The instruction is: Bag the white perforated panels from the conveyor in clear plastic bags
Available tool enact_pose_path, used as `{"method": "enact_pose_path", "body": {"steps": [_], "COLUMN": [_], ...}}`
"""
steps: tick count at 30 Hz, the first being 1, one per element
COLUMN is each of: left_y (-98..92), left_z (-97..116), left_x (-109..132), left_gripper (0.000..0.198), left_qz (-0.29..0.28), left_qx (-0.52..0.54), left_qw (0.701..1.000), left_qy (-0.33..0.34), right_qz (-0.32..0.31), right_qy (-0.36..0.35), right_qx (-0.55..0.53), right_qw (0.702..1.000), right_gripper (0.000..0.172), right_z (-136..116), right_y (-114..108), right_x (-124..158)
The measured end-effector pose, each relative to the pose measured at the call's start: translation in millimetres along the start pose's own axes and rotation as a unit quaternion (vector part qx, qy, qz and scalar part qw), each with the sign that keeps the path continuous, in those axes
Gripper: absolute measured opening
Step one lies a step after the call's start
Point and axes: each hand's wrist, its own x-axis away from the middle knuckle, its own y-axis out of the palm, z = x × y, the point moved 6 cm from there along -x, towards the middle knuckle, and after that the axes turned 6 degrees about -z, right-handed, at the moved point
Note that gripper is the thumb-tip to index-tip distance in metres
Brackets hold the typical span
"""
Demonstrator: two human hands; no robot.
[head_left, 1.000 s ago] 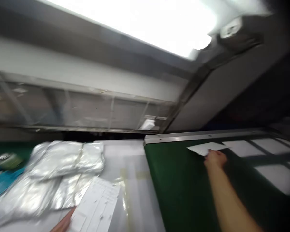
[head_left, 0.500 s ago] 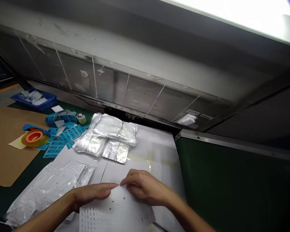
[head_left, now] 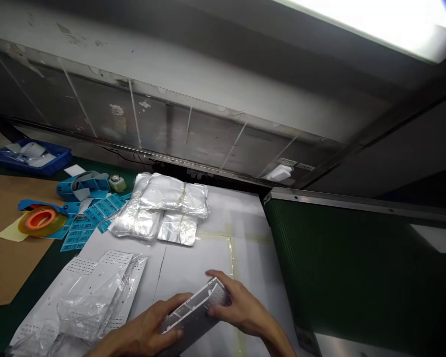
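A white plastic panel (head_left: 198,317) with a raised rim and cross ribs is tilted up between my two hands, its narrow ribbed edge towards me. My left hand (head_left: 152,325) grips its lower left end, thumb on the near face and fingers over the far side. At the upper right end my right hand (head_left: 241,307) holds the corner, where small holes show. To the left of my left hand lie several white slotted panels (head_left: 113,260), partly covered by clear plastic bags (head_left: 83,315).
Bundled clear bags (head_left: 174,196) are piled further back. On the left are blue labels (head_left: 80,233), a tape roll (head_left: 42,220), a small jar (head_left: 117,183), brown cardboard (head_left: 11,258) and a blue tray (head_left: 40,161). A green conveyor belt (head_left: 349,263) runs on the right.
The panel has been turned from its broad slotted face to its ribbed edge. My right hand has moved slightly right and now holds the end corner. The camera view has shifted a little.
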Motion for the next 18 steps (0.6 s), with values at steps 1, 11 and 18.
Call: {"method": "enact_pose_path", "body": {"steps": [1,11,18], "left_y": [-2.1,-83.0,-116.6], "left_z": [-2.4,-81.4,-115.3], "left_x": [-3.7,-122.8,-175.5], "left_gripper": [0.058,0.029,0.025], "left_qz": [-0.005,0.174,0.204], "left_qx": [-0.048,-0.37,-0.47], "left_qw": [0.999,0.91,0.837], "left_qy": [0.004,-0.069,-0.191], "right_qz": [-0.017,0.241,0.332], "right_qy": [-0.008,0.031,0.018], "right_qx": [-0.015,0.232,0.152], "right_qw": [1.0,0.942,0.931], "right_gripper": [0.04,0.025,0.032], "right_z": [1.0,72.9,121.6], "right_y": [0.2,45.4,68.9], "right_x": [0.8,-11.8,-9.1]}}
